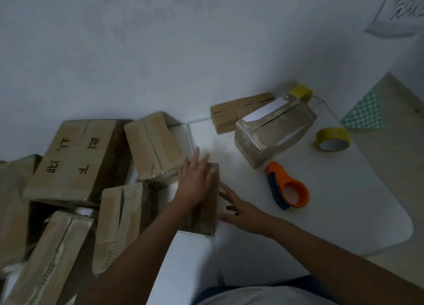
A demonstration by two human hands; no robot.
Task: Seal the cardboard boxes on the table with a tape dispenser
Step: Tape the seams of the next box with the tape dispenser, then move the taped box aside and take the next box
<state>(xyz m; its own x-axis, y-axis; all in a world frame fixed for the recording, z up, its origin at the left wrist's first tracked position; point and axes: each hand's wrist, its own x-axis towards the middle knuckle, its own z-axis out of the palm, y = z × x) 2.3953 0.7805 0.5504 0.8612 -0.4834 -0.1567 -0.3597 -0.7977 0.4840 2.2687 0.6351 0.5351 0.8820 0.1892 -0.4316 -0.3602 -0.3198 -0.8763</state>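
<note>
left hand flat on small box, fingers straight; right hand fingers spread against its side. tape dispenser lay free on tabletop, near unsealed box; yellow tape roll beyond. box pile crowded left.

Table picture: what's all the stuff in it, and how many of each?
Cardboard boxes: seven clearly seen, brown; five crowd the left, one under the hands, two by the wall.
Tape dispenser: one, orange and blue, on the table right of the hands.
Tape rolls: two, yellow; one near the right edge, one behind the boxes.
Table: one, white.
Left hand: flat on the box.
Right hand: touching its side.
</note>
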